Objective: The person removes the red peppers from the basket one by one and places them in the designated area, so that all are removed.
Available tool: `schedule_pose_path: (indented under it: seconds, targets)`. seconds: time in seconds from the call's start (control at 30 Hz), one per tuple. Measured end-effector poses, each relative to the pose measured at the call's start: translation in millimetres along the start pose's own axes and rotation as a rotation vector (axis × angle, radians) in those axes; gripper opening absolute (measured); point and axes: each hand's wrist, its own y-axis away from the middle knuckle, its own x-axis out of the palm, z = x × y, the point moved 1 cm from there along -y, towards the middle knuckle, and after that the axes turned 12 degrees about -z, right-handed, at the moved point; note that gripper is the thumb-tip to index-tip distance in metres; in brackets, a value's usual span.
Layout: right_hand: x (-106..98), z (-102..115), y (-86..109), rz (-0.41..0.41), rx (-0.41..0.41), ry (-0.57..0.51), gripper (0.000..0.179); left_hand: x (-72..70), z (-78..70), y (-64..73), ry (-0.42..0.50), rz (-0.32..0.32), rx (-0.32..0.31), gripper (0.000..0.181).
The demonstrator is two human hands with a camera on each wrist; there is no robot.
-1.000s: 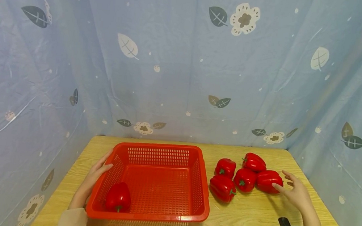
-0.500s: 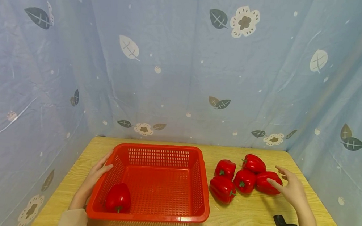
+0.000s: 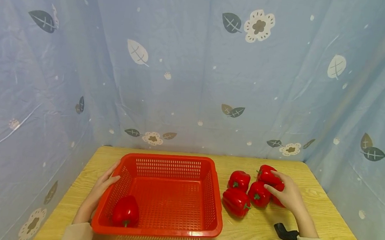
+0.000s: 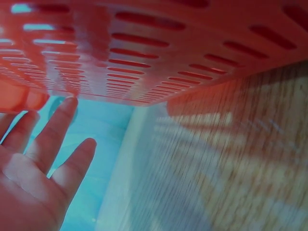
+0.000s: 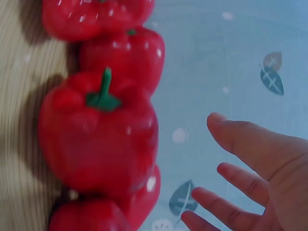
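A red bell pepper (image 3: 126,211) lies in the near left corner of the red plastic basket (image 3: 167,234). My left hand (image 3: 100,186) is at the basket's left side, thumb over the rim; in the left wrist view its fingers (image 4: 57,127) are straight and spread beside the slotted wall. My right hand (image 3: 289,194), fingers apart and holding nothing, hovers over the group of peppers on the right. Beneath it, the rightmost pepper (image 3: 277,200) is partly hidden. Closest to its thumb is the middle pepper (image 3: 258,195), its green stem (image 5: 104,94) clear in the right wrist view.
More red peppers lie around: one at the back (image 3: 265,173), one nearer the basket (image 3: 239,179) and one in front (image 3: 236,202). A black device (image 3: 285,232) sits at my right wrist. A blue patterned curtain (image 3: 182,76) encloses the wooden table (image 3: 254,238).
My right hand has moved left, from beside the rightmost pepper to over the group, now covering part of it. The left hand, basket and peppers stay put; the head view tilts slightly.
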Motion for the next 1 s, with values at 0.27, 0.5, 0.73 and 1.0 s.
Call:
schedule_pose_path:
  seconds: [0.27,0.5,0.73,1.0]
  targets:
    - [16,20,-9.9,-0.02,-0.066,-0.047,0.058,0.9,-0.4,-0.7,-0.036,-0.014,0.031,0.055]
    - [32,46,-18.3,-0.015,-0.165,-0.044,0.055,0.5,0.3,-1.2,-0.025,0.01,0.033,0.056]
    - [47,73,-26.9,0.035,-0.17,-0.087,0.054,0.4,0.9,-1.6,-0.002,0.021,0.027,0.056]
    - [61,103,-35.4,0.063,-0.235,-0.1,0.052,0.1,1.2,-1.5,0.008,0.017,0.03,0.056]
